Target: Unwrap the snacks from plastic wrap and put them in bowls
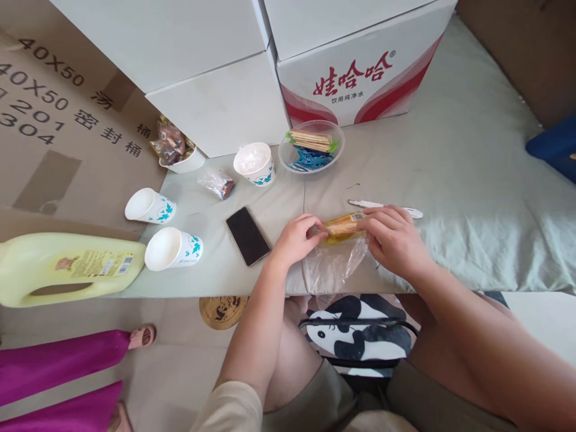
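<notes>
A yellow plastic-wrapped packet (342, 227) with a barcode label lies between my two hands. My left hand (297, 239) pinches its left end, while the fingers of my right hand (393, 237) close on the right end. Below the packet, a clear crinkled plastic bag (335, 264) spreads to the table's front edge. Just beyond my right hand, a white utility knife (413, 213) rests partly behind the fingers. The packet's exact contents cannot be made out. To the left of my left hand, a dark phone (248, 236) lies flat.
A clear bowl (341, 144) holds stick bundles and blue packets. Paper cups (167, 249) and a yellow jug (90, 240) lie at left; another cup (261, 177) stands near a small wrapped item (220, 183). White boxes (346, 90) line the back. A person's purple trousers (67, 360) show lower left.
</notes>
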Demonstrator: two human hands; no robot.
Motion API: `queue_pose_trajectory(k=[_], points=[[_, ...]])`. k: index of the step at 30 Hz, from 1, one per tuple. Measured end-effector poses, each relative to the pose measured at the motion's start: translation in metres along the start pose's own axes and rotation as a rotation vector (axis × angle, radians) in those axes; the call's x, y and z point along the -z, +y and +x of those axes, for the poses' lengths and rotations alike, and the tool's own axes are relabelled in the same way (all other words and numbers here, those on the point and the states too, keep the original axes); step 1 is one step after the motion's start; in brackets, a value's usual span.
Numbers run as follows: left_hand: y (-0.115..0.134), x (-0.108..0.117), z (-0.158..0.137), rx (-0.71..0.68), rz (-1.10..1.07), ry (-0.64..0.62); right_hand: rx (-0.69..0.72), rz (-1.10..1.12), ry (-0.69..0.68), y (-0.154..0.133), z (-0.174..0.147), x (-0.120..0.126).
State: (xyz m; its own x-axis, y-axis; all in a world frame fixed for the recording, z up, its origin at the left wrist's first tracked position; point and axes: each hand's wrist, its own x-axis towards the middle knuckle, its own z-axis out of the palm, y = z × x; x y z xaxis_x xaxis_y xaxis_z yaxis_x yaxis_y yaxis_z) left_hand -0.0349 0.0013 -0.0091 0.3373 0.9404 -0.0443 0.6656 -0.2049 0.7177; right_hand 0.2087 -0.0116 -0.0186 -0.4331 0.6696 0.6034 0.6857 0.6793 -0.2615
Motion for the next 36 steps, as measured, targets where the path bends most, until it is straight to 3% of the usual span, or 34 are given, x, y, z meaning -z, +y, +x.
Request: queue_pose_trajectory(k=[3,6,15,19,23,25,30,33,36], points=[[-0.001,0.005,-0.002,0.057,0.02,0.076,-0.066,-0.135,0.01,0.001,0.0,0.001],[0.0,0.008,-0.003,0.114,0.016,0.238,-0.125,-0.199,0.026,0.001,-0.001,0.002],[-0.008,0.012,0.002,0.357,-0.28,0.681,-0.13,-0.106,0.042,0.0,0.0,0.003],[-0.008,0.015,-0.001,0.327,-0.122,0.56,-0.229,-0.077,-0.003,0.006,-0.002,0.0],[-0.006,0.012,-0.005,-0.017,0.066,0.372,-0.319,0.069,-0.159,0.006,-0.003,0.0],[-0.003,0.009,-0.004,-0.109,0.076,0.269,-0.425,0.079,-0.2,0.003,-0.002,0.0],[0.002,-0.002,-0.002,-0.059,0.038,0.106,-0.61,0.134,-0.252,-0.004,0.003,-0.002],[0.004,-0.004,-0.003,-0.039,0.003,0.14,-0.643,0.252,-0.327,-0.002,0.005,-0.001],[0.005,-0.003,-0.004,-0.027,-0.12,0.219,-0.656,0.334,-0.277,-0.001,0.008,0.003]])
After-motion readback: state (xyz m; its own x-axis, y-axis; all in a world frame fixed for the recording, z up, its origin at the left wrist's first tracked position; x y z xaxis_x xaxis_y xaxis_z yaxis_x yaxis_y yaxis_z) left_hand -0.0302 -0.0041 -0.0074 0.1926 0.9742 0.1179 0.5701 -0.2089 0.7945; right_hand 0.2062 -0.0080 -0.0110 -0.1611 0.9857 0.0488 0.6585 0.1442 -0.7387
